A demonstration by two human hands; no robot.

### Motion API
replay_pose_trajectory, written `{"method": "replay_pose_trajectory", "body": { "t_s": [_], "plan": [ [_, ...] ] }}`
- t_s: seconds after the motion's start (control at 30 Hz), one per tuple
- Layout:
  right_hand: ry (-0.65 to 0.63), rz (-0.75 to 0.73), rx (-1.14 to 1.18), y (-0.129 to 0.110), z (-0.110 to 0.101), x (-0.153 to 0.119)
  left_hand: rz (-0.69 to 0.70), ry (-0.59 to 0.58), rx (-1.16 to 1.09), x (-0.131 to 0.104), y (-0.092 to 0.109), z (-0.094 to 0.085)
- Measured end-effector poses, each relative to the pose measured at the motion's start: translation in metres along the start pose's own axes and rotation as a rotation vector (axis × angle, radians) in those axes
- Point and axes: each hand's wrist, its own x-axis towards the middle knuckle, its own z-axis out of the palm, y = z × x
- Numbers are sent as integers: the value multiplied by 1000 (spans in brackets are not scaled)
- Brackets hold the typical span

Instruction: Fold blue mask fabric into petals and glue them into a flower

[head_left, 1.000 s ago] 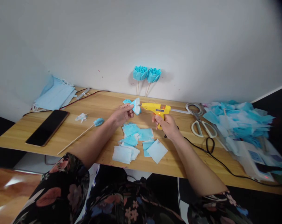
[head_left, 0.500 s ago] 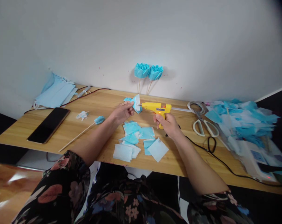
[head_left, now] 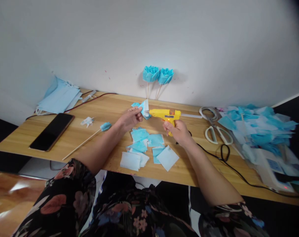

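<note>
Between the fingers of my left hand (head_left: 132, 118) is a folded piece of blue and white fabric (head_left: 145, 107), raised over the table. My right hand (head_left: 176, 130) is wrapped round the grip of a yellow glue gun (head_left: 164, 114), whose metal nozzle is at the fabric's lower part; whether it touches I cannot tell. A clear glue stick (head_left: 191, 116) juts from the gun's back end. Below my hands lie several cut blue squares (head_left: 139, 135) and a paler square (head_left: 168, 158). Left of my left forearm rests a thin stick (head_left: 81, 144) with a rolled blue bud (head_left: 105, 126).
Two blue fabric flowers (head_left: 150, 74) on sticks lean against the wall. Face masks (head_left: 59, 98), a phone (head_left: 52, 131) and a white scrap (head_left: 87, 121) are at left. To the right are scissors (head_left: 218, 133), a tape roll (head_left: 208, 113), a heap of fabric pieces (head_left: 258, 125) and a black cord (head_left: 238, 172).
The glue gun has shifted slightly left, its nozzle now further over the fabric and a little lower. My left hand keeps its hold almost unmoved.
</note>
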Motion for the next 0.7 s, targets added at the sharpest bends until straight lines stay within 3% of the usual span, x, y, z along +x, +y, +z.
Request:
{"method": "replay_pose_trajectory", "body": {
  "t_s": [0.53,0.7],
  "plan": [
    [-16,47,-28,0,-1,0,10,-19,-8,2,-1,-2],
    [-78,87,47,-3,-6,1,23,-6,-7,1,3,-1]
  ]
}}
